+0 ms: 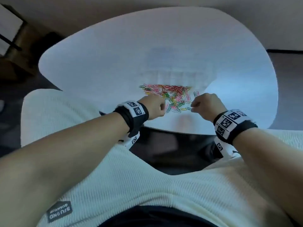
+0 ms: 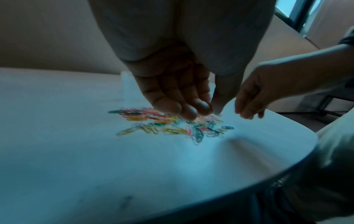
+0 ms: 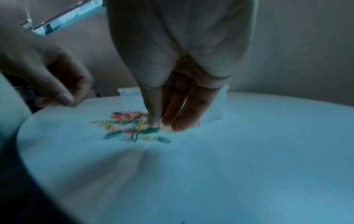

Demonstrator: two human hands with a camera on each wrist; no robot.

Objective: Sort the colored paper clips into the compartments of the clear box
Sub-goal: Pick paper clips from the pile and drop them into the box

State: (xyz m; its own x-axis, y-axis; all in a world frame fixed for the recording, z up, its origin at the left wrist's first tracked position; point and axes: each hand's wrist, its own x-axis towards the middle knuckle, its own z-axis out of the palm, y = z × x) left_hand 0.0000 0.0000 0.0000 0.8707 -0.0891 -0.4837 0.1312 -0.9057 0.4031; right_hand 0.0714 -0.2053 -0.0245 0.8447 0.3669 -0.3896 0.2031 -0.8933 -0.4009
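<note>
A heap of colored paper clips [image 1: 168, 96] lies on the white table [image 1: 101, 66], just in front of the clear box [image 1: 177, 76], which shows only faintly. My left hand [image 1: 161, 106] hovers over the heap's left edge. Its fingers are curled and its thumb meets the fingertips [image 2: 203, 108]; no clip shows between them. My right hand [image 1: 192, 107] is at the heap's near right edge and pinches a dark paper clip [image 1: 188, 108] that lies on the table. In the right wrist view its fingertip [image 3: 153, 123] presses on that clip [image 3: 153, 130].
The table's rounded near edge [image 1: 172, 131] runs just below my wrists, with my lap beneath it. A few stray clips [image 1: 196, 93] lie to the right of the heap. A dark wooden cabinet [image 1: 18, 51] stands far left on the floor.
</note>
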